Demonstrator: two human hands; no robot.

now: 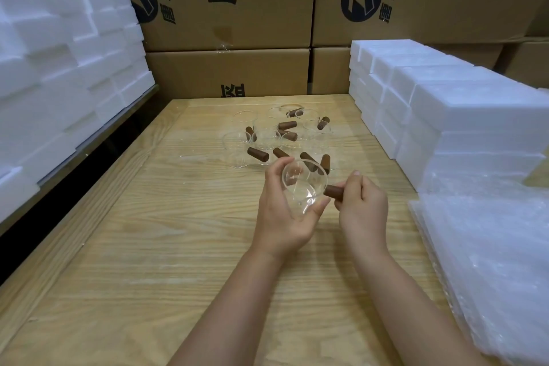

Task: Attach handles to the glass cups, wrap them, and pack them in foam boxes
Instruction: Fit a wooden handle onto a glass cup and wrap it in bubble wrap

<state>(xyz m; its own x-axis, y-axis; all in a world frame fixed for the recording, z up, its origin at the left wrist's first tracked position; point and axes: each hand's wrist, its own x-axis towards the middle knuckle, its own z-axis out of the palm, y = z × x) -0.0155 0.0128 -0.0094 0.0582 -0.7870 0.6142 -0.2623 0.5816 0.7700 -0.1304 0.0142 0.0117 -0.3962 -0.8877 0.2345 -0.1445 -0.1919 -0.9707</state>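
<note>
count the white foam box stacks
2: the left foam stack left of the table, the right foam stack on its right side. Others may be out of frame.

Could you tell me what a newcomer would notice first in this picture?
At centre, the left hand cradles a glass cup and the right hand grips a brown handle beside it. Behind them, more cups with handles cluster on the table, flanked by white foam stacks.

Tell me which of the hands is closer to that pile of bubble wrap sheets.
Right. The right hand, gripping the brown handle, lies to the left of the bubble wrap pile; the left hand, holding the glass cup, is farther to the left.
</note>
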